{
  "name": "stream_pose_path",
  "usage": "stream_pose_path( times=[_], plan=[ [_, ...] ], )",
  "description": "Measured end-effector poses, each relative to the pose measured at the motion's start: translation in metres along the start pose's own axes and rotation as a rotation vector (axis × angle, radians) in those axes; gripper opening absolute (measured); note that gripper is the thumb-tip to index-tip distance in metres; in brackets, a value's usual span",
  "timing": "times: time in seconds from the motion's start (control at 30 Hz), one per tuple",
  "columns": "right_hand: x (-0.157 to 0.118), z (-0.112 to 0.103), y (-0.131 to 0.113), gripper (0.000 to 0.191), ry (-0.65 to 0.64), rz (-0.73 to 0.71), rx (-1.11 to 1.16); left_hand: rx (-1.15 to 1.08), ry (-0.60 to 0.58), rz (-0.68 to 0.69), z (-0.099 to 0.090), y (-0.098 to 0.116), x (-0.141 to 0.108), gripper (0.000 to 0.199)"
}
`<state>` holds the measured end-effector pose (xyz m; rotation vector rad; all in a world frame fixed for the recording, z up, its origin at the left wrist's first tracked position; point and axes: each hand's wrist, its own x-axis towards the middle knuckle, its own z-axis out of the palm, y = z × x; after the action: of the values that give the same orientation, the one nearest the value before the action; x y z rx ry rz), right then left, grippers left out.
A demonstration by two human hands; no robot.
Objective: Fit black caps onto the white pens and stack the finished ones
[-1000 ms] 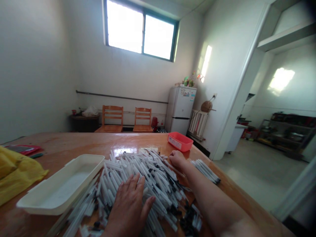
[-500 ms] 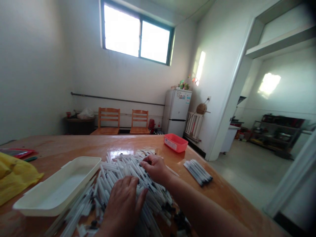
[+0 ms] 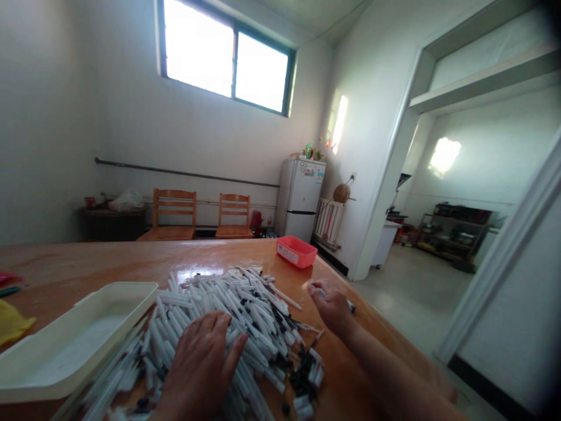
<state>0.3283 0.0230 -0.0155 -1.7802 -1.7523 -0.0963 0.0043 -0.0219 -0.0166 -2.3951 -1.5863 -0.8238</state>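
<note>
Most pens (image 3: 223, 298) look unsorted, left hand (image 3: 200, 354) over them, grip apart. Few lie aside beneath the right hand (image 3: 333, 305); I cannot tell its grip.

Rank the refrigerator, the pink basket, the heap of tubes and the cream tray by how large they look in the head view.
1. Heap of tubes, partly covered by the left hand
2. Cream tray, cut off at the picture's left edge
3. Refrigerator, which stands farther back
4. Pink basket
</note>
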Motion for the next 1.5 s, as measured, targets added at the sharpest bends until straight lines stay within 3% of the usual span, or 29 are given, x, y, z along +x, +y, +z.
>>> stream_pose_path(
  times=[0.17,0.33,0.5,0.73,0.9,1.17,1.5],
  plan=[
    [0.015,-0.008,0.073,0.056,-0.133,0.171,-0.208,0.029,0.011,0.031,0.01,-0.004,-0.001,0.044],
    [0.012,0.01,0.096,0.076,-0.283,0.249,-0.25,0.037,0.014,0.051,0.016,-0.007,-0.002,0.046],
    [0.01,0.022,0.095,0.077,-0.364,0.248,-0.272,0.03,0.035,0.08,0.022,-0.013,-0.004,0.044],
    [0.006,0.035,0.078,0.071,-0.398,0.125,-0.282,0.034,0.066,0.105,0.036,-0.02,-0.007,0.049],
    [0.011,0.04,0.073,0.064,-0.394,0.161,-0.306,0.043,0.08,0.115,0.036,-0.022,-0.009,0.052],
    [0.031,0.048,0.076,0.065,-0.396,0.194,-0.327,0.065,0.054,0.094,0.038,-0.018,-0.01,0.05],
    [0.074,0.073,0.061,0.069,-0.424,0.223,-0.303,0.072,0.078,0.139,0.036,-0.022,-0.011,0.05]
  ],
)
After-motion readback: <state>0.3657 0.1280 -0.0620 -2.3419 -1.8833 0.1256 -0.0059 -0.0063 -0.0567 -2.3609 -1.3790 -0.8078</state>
